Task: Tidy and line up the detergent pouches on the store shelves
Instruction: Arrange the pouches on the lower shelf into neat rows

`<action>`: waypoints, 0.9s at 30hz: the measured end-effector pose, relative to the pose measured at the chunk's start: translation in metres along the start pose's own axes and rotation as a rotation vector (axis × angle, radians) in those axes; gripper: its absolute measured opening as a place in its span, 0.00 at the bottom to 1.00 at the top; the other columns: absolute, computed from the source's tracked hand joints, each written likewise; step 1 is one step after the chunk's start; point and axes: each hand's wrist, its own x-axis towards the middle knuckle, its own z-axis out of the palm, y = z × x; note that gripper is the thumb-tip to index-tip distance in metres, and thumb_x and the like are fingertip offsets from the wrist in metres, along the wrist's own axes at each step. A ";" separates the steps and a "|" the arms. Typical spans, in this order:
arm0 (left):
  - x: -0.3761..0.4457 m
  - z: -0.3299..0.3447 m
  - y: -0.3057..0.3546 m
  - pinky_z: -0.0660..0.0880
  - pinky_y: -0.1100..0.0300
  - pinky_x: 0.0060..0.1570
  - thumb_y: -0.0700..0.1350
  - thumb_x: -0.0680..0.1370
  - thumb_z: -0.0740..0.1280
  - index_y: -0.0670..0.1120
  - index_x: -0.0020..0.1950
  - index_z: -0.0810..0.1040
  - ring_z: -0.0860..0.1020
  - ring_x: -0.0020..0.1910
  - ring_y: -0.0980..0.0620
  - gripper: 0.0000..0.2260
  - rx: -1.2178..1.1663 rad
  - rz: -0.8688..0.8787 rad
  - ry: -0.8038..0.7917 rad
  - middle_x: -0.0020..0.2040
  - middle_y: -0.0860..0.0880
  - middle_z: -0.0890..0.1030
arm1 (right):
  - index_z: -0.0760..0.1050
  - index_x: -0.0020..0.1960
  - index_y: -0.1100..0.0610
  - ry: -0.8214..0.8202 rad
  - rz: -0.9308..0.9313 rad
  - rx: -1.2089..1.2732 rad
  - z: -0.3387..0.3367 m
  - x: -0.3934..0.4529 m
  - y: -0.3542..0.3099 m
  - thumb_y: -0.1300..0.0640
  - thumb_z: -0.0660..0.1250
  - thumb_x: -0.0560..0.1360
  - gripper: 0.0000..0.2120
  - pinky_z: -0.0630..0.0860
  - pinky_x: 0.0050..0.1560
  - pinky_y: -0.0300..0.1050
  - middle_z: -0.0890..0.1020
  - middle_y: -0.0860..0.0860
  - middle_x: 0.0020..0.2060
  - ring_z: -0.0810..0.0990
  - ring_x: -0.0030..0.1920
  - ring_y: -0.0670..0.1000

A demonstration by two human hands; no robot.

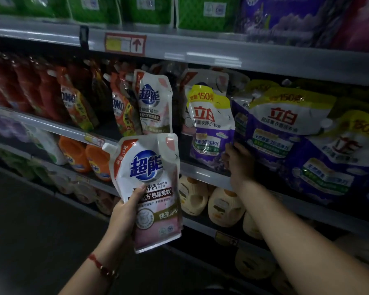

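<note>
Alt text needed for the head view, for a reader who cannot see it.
A person's left hand holds a white-and-pink detergent pouch before dim store shelves, while the right hand reaches to the purple-and-white pouch standing on the middle shelf.

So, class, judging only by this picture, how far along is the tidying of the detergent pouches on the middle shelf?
Done: the red pouches at the far left stand in a fairly even row. In hand: the left hand holds a white and pink pouch off the shelf, while the right hand reaches the base of a purple and white pouch. Left: the matching white pouch and orange pouches lean unevenly, with a gap between them and the purple ones.
</note>
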 end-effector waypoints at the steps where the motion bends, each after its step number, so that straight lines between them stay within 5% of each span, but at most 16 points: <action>1: 0.001 -0.003 0.003 0.78 0.39 0.57 0.53 0.74 0.72 0.41 0.58 0.79 0.84 0.48 0.36 0.19 0.007 0.000 -0.005 0.49 0.37 0.85 | 0.79 0.59 0.58 0.025 0.006 -0.004 0.003 0.001 -0.001 0.56 0.66 0.79 0.11 0.76 0.39 0.40 0.83 0.53 0.45 0.80 0.44 0.50; 6: 0.013 -0.019 0.019 0.78 0.39 0.58 0.55 0.72 0.74 0.42 0.57 0.81 0.85 0.48 0.38 0.21 0.071 0.027 -0.042 0.48 0.39 0.86 | 0.79 0.58 0.61 0.138 0.031 0.048 0.003 0.009 -0.006 0.58 0.67 0.78 0.11 0.76 0.36 0.37 0.83 0.55 0.45 0.81 0.40 0.48; 11: 0.023 -0.025 0.031 0.78 0.41 0.57 0.56 0.73 0.73 0.43 0.57 0.81 0.85 0.48 0.40 0.20 0.106 0.048 -0.081 0.48 0.40 0.86 | 0.78 0.43 0.53 0.234 0.044 0.110 -0.024 0.005 -0.011 0.58 0.67 0.78 0.06 0.75 0.41 0.42 0.80 0.53 0.40 0.78 0.37 0.48; 14: 0.027 -0.025 0.034 0.78 0.41 0.57 0.55 0.73 0.73 0.42 0.57 0.81 0.85 0.48 0.39 0.20 0.088 0.034 -0.112 0.48 0.39 0.86 | 0.78 0.46 0.55 0.309 0.068 0.099 -0.056 0.004 -0.013 0.56 0.67 0.78 0.04 0.76 0.41 0.40 0.80 0.55 0.47 0.78 0.41 0.47; 18: 0.026 -0.014 0.035 0.80 0.47 0.50 0.52 0.75 0.71 0.42 0.57 0.80 0.85 0.46 0.39 0.17 0.090 0.029 -0.189 0.47 0.39 0.86 | 0.76 0.61 0.63 0.414 0.104 0.148 -0.094 0.000 -0.020 0.54 0.64 0.80 0.15 0.76 0.55 0.49 0.79 0.62 0.60 0.80 0.53 0.54; 21: 0.028 -0.008 0.035 0.80 0.43 0.53 0.53 0.74 0.71 0.42 0.59 0.80 0.85 0.48 0.38 0.19 0.079 0.019 -0.241 0.49 0.38 0.86 | 0.76 0.52 0.56 0.475 0.103 0.172 -0.104 -0.008 -0.031 0.56 0.63 0.80 0.05 0.76 0.37 0.36 0.78 0.52 0.43 0.78 0.36 0.42; 23: 0.028 -0.006 0.035 0.78 0.39 0.58 0.54 0.75 0.71 0.43 0.60 0.80 0.84 0.50 0.37 0.20 0.066 -0.001 -0.272 0.51 0.38 0.85 | 0.72 0.44 0.52 0.478 0.150 0.095 -0.094 -0.019 -0.025 0.57 0.62 0.80 0.06 0.74 0.35 0.41 0.75 0.50 0.38 0.76 0.31 0.42; 27: 0.026 -0.005 0.033 0.78 0.39 0.58 0.55 0.75 0.70 0.43 0.62 0.79 0.84 0.52 0.37 0.21 0.067 -0.032 -0.316 0.53 0.38 0.85 | 0.78 0.45 0.53 0.286 0.189 -0.155 -0.038 -0.082 0.015 0.54 0.68 0.77 0.03 0.72 0.41 0.44 0.81 0.54 0.42 0.78 0.40 0.52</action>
